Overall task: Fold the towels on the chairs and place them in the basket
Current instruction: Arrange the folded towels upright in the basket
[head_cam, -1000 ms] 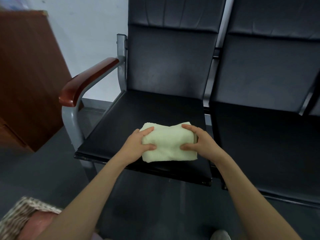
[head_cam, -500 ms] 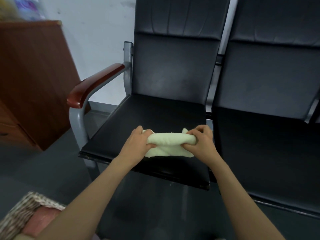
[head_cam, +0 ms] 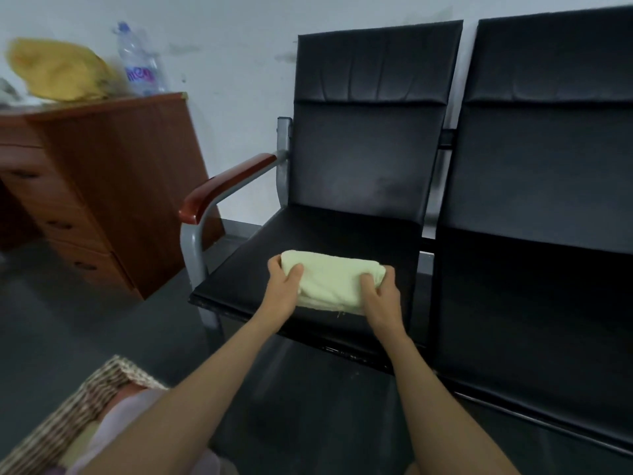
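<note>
A pale green towel point(head_cam: 330, 281), folded into a thick bundle, is held just above the front of the left black chair seat point(head_cam: 260, 265). My left hand point(head_cam: 282, 286) grips its left end, thumb on top. My right hand point(head_cam: 380, 293) grips the right end, fingers curled over the top. A woven basket point(head_cam: 73, 414) sits on the floor at the lower left; folded pinkish and pale cloth shows inside it, partly hidden by my left forearm.
A second black chair point(head_cam: 534, 275) adjoins on the right. The left chair has a reddish wooden armrest point(head_cam: 226, 186) on a grey metal frame. A wooden drawer cabinet point(head_cam: 102, 186) stands at left, with a yellow cloth point(head_cam: 58, 70) and a plastic bottle point(head_cam: 138, 63) on top. Dark floor lies in front.
The towel has gone from lying flat on the seat to being gathered and lifted in both hands. The view has swung left and pulled back, showing more of the basket and cabinet.
</note>
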A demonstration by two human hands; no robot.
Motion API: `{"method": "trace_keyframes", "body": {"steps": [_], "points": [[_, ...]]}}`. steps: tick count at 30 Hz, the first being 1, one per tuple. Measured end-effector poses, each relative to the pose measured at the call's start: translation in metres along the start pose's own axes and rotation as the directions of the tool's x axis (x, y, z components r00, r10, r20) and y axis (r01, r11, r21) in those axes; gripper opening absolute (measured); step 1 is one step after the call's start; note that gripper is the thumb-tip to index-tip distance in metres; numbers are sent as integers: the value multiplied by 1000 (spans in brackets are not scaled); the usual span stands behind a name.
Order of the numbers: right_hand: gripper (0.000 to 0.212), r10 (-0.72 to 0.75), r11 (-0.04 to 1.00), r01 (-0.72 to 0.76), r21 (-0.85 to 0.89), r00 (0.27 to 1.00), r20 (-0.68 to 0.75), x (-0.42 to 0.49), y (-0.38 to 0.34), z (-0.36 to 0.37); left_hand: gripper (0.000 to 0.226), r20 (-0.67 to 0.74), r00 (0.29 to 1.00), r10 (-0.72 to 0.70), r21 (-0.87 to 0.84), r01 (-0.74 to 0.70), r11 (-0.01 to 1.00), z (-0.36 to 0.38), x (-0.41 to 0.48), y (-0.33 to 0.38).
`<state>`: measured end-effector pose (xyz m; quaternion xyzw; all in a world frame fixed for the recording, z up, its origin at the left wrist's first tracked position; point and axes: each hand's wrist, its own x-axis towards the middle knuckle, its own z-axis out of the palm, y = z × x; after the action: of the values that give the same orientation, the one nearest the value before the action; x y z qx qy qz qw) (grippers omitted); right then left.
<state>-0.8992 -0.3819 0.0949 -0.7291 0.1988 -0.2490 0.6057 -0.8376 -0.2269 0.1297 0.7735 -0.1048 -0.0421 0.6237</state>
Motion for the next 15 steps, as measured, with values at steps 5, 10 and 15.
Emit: {"method": "trace_keyframes", "body": {"steps": [5, 10, 15], "points": [[30, -49, 996, 55, -64, 995, 87, 0, -2, 8, 32, 30, 996, 88, 180, -92, 979, -24, 0, -5], [22, -183, 972, 215, -99, 948, 259, -4, -14, 47, 8, 72, 988, 138, 312, -153, 938, -78, 5, -21], [14, -173, 942, 295, -162, 838, 518, -24, -18, 132, 10, -74, 996, 53, 279, -30, 960, -170, -13, -63]]}}
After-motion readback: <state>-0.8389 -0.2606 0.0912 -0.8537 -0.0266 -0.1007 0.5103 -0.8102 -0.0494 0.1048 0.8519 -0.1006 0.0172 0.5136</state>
